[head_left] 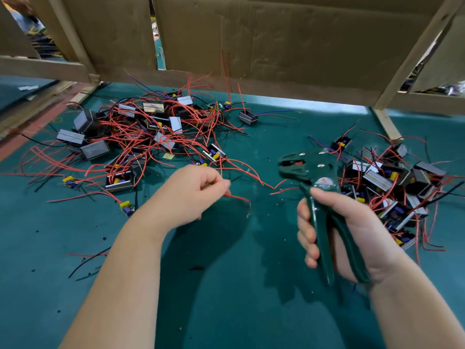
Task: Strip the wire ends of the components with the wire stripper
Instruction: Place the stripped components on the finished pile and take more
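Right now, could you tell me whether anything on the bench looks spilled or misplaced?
Only small litter: red insulation crumbs dot the green mat below the wire stripper, and a loose black wire offcut lies at the lower left. Nothing looks damaged.

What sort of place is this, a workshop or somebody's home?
Probably a small electronics assembly workshop: heaps of red-wired components lie on a green-covered workbench, the right hand grips a green wire stripper, the left hand pinches a red wire, and cardboard sheets screen the bench.

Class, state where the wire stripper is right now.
Head view, right of centre: the right hand grips the wire stripper above the mat, just left of the right-hand component pile.
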`<state>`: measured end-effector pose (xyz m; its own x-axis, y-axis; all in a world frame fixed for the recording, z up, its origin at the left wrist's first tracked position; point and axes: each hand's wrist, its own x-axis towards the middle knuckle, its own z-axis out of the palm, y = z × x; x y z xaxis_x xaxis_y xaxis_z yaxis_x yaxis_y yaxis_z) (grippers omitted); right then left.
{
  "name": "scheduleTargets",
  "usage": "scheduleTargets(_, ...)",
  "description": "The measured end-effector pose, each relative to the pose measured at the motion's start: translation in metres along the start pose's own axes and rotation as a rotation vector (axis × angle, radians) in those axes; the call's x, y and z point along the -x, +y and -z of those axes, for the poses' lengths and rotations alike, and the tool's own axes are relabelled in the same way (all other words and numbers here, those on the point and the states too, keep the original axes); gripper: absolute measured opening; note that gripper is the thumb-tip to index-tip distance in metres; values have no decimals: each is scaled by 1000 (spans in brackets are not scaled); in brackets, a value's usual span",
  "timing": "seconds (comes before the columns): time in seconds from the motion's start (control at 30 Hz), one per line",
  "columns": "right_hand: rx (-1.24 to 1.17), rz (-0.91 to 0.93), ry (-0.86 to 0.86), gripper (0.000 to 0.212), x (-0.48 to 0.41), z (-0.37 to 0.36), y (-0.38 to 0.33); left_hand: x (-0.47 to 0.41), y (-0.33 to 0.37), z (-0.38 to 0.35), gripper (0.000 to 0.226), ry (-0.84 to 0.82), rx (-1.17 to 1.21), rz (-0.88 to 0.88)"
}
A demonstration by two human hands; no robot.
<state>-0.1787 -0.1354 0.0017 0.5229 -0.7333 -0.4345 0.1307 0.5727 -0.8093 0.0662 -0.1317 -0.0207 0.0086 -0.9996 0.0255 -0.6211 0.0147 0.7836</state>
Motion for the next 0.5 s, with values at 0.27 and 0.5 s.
scheduleTargets(0.27,-42,-34,-13,30,-5,0,9,-1,8,-3,23,140,288,45)
scheduleTargets(0.5,-96,-42,-164,25,-10,-11,24,0,22,-7,20,234,636,-13)
